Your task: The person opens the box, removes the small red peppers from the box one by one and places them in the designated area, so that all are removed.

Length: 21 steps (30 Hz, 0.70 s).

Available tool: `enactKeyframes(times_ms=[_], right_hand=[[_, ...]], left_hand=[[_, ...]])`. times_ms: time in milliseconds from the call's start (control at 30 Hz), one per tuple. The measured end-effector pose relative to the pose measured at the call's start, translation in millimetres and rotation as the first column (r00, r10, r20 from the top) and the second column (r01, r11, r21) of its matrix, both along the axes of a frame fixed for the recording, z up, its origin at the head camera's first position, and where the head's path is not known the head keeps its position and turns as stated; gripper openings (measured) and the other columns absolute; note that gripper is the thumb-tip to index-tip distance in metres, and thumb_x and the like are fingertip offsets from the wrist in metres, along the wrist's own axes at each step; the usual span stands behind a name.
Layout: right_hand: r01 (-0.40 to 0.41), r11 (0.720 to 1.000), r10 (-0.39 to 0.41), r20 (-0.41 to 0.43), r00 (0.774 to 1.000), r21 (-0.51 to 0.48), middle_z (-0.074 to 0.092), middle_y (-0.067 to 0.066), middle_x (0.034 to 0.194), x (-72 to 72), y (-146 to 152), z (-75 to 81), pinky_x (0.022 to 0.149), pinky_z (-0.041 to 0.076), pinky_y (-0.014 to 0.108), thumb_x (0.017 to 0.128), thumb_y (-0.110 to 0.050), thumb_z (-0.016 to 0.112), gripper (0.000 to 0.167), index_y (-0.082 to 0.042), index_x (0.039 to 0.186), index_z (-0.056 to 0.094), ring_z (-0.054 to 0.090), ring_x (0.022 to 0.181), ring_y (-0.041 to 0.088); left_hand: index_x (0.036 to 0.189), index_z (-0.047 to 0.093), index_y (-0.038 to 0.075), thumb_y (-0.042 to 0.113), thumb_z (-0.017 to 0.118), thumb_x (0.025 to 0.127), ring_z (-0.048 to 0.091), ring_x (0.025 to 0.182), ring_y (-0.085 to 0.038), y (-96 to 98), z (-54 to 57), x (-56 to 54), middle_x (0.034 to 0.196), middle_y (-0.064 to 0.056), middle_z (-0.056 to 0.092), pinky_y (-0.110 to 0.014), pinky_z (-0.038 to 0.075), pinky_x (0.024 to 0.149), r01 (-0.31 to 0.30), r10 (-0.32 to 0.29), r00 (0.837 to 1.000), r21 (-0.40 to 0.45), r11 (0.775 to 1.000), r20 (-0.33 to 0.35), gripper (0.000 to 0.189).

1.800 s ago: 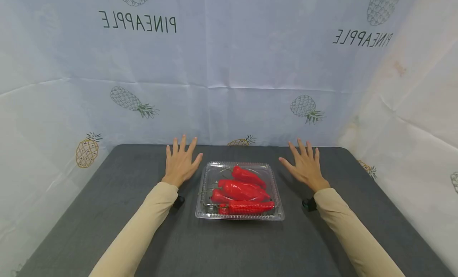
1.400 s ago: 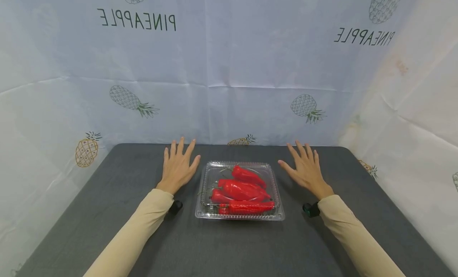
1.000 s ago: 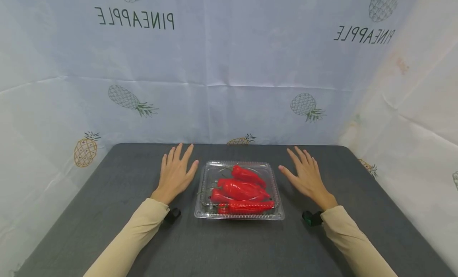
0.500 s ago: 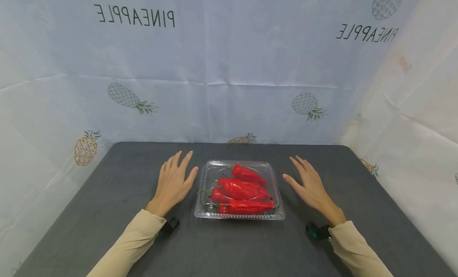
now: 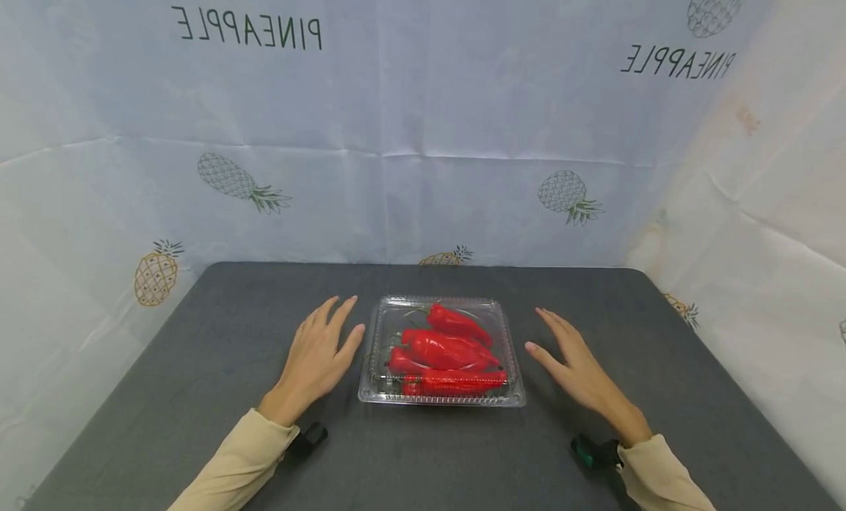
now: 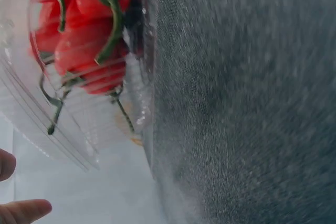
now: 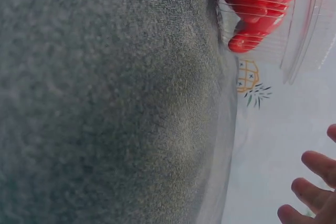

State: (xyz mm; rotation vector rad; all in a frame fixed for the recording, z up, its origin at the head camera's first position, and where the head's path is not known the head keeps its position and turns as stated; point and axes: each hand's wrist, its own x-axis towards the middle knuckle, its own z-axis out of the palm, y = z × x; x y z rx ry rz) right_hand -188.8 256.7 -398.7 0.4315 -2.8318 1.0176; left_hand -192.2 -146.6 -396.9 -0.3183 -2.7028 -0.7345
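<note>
A clear plastic clamshell box [image 5: 380,397] with its lid down sits in the middle of the dark table. Several red peppers [image 5: 446,347] lie inside it, and their green stems [image 6: 112,30] show toward the left hand in the left wrist view. Just left of the box is my left hand [image 5: 316,357], fingers relaxed and thumb toward the box, holding nothing. On the other side my right hand [image 5: 575,364] hovers with extended fingers, thumb also toward the box and nothing held. In the right wrist view several fingertips [image 7: 310,195] show apart from the box.
The table [image 5: 423,459] has a dark grey cover. Behind it hangs a pale cloth [image 5: 423,114] printed with pineapples, which continues along both sides. A small dark wrist camera [image 5: 309,439] is strapped under the left wrist, another [image 5: 591,451] under the right.
Both hands have drawn back toward the person, and their spread fingers have come closer together. The box of peppers stays in place.
</note>
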Motion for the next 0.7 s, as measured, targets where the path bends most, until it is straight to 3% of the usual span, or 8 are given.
enactKeyframes(times_ms=[300, 700], right_hand=[[-0.021, 1.000, 0.022, 0.066, 0.998, -0.024, 0.025, 0.023, 0.160, 12.1, -1, 2.3, 0.106, 0.025, 0.077, 0.102, -0.040, 0.052, 0.067, -0.010, 0.156, 0.026, 0.023, 0.146, 0.049], [-0.044, 0.997, 0.053, 0.131, 0.990, -0.069, 0.031, 0.019, 0.159, 22.4, -4, -2.2, 0.105, 0.033, 0.074, 0.102, -0.038, 0.053, 0.064, -0.010, 0.155, 0.030, 0.029, 0.144, 0.048]], left_hand=[[0.148, 0.046, 0.013, 0.038, 0.048, 0.104, 0.043, 0.135, -0.046, -1.0, -2.2, 14.8, 0.148, -0.023, 0.045, -0.068, 0.034, 0.108, 0.021, -0.022, 1.000, 0.031, 0.999, 0.020, 0.051], [0.142, 0.053, 0.010, 0.035, 0.048, 0.104, 0.051, 0.131, -0.038, -0.9, -8.7, 25.2, 0.139, -0.016, 0.056, -0.062, 0.041, 0.106, 0.073, -0.084, 0.993, 0.118, 0.990, 0.087, 0.046]])
